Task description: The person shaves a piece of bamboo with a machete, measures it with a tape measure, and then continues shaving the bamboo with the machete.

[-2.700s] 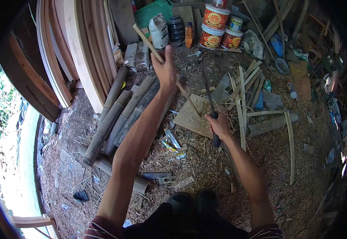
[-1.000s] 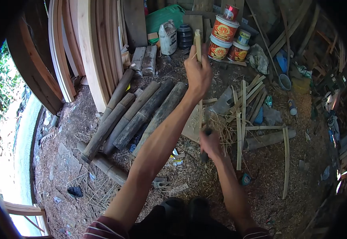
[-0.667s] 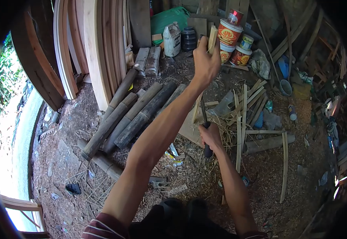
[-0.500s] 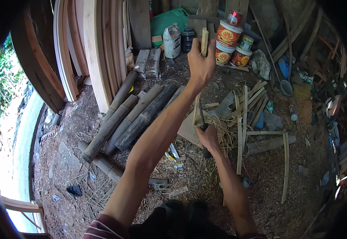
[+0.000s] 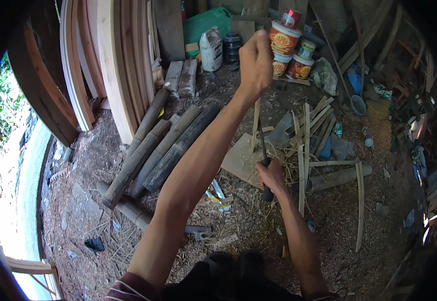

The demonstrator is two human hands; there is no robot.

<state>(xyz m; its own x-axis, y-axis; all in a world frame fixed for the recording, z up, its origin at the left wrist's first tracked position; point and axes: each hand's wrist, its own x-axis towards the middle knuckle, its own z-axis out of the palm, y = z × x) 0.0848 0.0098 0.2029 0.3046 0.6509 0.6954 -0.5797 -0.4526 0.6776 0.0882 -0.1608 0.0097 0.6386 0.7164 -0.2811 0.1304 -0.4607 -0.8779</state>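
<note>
My left hand (image 5: 256, 65) is raised at the upper middle, fingers wrapped round a thin bamboo strip (image 5: 255, 123), whose lower part shows below the wrist and reaches down to a flat board (image 5: 239, 159). Lower and slightly right, my right hand (image 5: 272, 175) is closed on the dark handle of a knife (image 5: 267, 193). The narrow blade points up beside the strip. Whether blade and strip touch is unclear. Bamboo shavings (image 5: 283, 163) lie just right of the board.
Bamboo poles (image 5: 137, 160) lie at left centre, with curved planks (image 5: 113, 75) standing behind them. Split strips (image 5: 306, 150) and another pole (image 5: 341, 179) are on the right. Stacked tubs (image 5: 284, 40), a white jug (image 5: 211, 49) and a blue cup (image 5: 358, 105) sit farther back.
The strip's upper end, seen above my left hand before, no longer shows there. My left hand has turned and risen slightly. My right hand has shifted a little right and down with the knife.
</note>
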